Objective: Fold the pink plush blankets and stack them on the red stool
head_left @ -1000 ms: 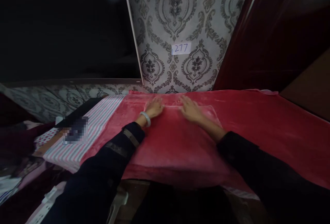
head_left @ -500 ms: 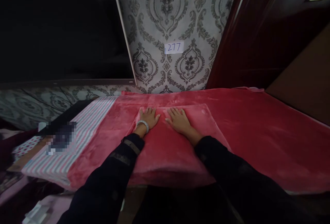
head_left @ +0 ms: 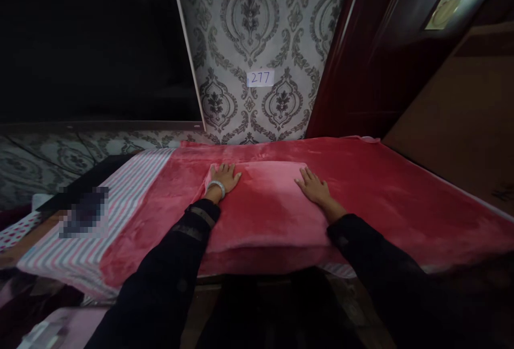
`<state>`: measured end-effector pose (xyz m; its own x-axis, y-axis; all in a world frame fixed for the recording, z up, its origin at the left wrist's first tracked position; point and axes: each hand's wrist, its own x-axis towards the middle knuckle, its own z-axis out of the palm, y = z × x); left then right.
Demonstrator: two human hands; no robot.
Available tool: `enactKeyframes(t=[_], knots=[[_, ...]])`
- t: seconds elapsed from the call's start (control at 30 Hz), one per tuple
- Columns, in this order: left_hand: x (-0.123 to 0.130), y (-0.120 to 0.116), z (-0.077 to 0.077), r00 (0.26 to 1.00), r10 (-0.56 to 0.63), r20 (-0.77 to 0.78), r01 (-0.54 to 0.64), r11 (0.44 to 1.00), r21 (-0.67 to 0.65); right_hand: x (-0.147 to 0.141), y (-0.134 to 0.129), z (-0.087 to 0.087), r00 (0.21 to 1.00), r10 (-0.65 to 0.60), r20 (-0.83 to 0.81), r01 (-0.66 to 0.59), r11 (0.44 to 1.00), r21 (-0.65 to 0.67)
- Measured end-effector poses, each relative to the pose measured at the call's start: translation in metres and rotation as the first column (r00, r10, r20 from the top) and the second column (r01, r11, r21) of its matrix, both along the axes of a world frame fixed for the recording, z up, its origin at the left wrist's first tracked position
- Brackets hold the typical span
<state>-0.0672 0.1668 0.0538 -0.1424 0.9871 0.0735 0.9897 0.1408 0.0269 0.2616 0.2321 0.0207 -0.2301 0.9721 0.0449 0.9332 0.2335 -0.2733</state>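
A red plush blanket [head_left: 381,194] is spread over a long surface, and a folded section of plush cloth [head_left: 265,210] lies on its middle, with lighter pink patches in the pile. My left hand [head_left: 225,177], with a bracelet at the wrist, rests flat and spread on the far left corner of the fold. On the far right corner lies my right hand [head_left: 315,187], its fingers spread too. Neither hand grips anything. Whether the folded section is separate from the blanket beneath, I cannot tell.
Striped cloth [head_left: 132,194] shows at the left, with a blurred dark item [head_left: 85,212] on it. Behind are a large black screen [head_left: 92,44], patterned wallpaper with a paper label [head_left: 260,77] reading 277, and a dark red glossy panel [head_left: 361,54] at the right.
My right hand has slid right across the fold to its far right corner. My left hand stays on the left corner. The view has shifted slightly to the right.
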Motion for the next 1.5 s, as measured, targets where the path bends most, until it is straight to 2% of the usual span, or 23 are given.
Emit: enactKeyframes(t=[0.1,0.2,0.27,0.33,0.43,0.47,0.57,0.63,0.7,0.77,0.87,1.0,1.1,1.17,1.23,1.33,1.4,1.5], knots=[[-0.001,0.001,0.012,0.998,-0.007,0.057,0.009,0.999,-0.033,0.026,-0.004,0.008,0.999,-0.009,-0.048,0.004,0.994,-0.109],[-0.004,-0.002,0.030,0.996,0.015,0.092,-0.008,0.998,-0.070,0.036,-0.015,0.026,0.999,-0.042,-0.028,0.040,0.997,-0.061],[-0.001,-0.014,0.041,0.995,0.014,0.100,-0.007,0.997,-0.074,0.025,-0.030,0.040,1.000,-0.004,-0.012,0.005,0.999,0.034],[0.009,-0.038,0.046,0.994,-0.058,0.097,0.061,0.998,-0.032,-0.002,-0.054,0.051,0.992,0.127,-0.010,-0.125,0.985,0.118],[0.029,-0.085,0.038,0.972,-0.227,0.063,0.224,0.973,0.052,-0.058,-0.099,0.055,0.936,0.350,-0.031,-0.340,0.925,0.172],[0.035,-0.100,0.031,0.971,-0.234,0.045,0.231,0.972,0.050,-0.076,-0.114,0.053,0.919,0.392,-0.034,-0.380,0.907,0.181],[0.044,-0.131,0.009,0.993,-0.108,-0.037,0.109,0.994,0.015,-0.111,-0.145,0.038,0.879,0.477,0.012,-0.474,0.870,0.136],[0.044,-0.139,-0.003,0.995,-0.030,-0.091,0.032,0.999,0.016,-0.114,-0.152,0.027,0.870,0.492,0.033,-0.492,0.862,0.125],[0.042,-0.140,-0.008,0.992,-0.015,-0.122,0.019,0.999,0.030,-0.100,-0.150,0.019,0.880,0.473,0.040,-0.473,0.870,0.138],[0.041,-0.139,-0.009,0.991,-0.023,-0.128,0.027,0.999,0.029,-0.075,-0.142,0.013,0.905,0.422,0.052,-0.425,0.893,0.147],[0.040,-0.137,-0.007,0.993,-0.021,-0.116,0.024,0.999,0.021,-0.026,-0.131,0.003,0.954,0.287,0.090,-0.298,0.939,0.173],[0.042,-0.138,-0.006,0.995,-0.018,-0.093,0.022,0.999,0.043,0.039,-0.126,-0.020,0.991,0.090,0.096,-0.106,0.977,0.182],[0.044,-0.139,-0.006,0.997,-0.019,-0.081,0.022,0.999,0.043,0.081,-0.124,-0.036,0.999,-0.005,0.046,-0.001,0.991,0.136],[0.043,-0.139,-0.006,0.998,-0.025,-0.055,0.027,0.999,0.030,0.103,-0.118,-0.039,0.998,-0.060,0.010,0.058,0.984,0.166],[0.038,-0.138,-0.005,0.999,-0.039,0.008,0.038,0.999,0.014,0.112,-0.107,-0.032,0.996,-0.077,-0.034,0.083,0.961,0.265],[0.024,-0.135,-0.001,0.987,-0.073,0.141,0.074,0.997,0.004,0.091,-0.083,-0.001,0.996,0.073,-0.051,-0.047,0.919,0.391],[0.016,-0.135,0.003,0.978,-0.082,0.193,0.081,0.997,0.011,0.053,-0.069,0.026,0.975,0.223,-0.004,-0.203,0.895,0.397],[0.012,-0.138,0.009,0.982,-0.060,0.177,0.055,0.998,0.037,-0.024,-0.057,0.063,0.914,0.399,0.069,-0.400,0.860,0.317]])
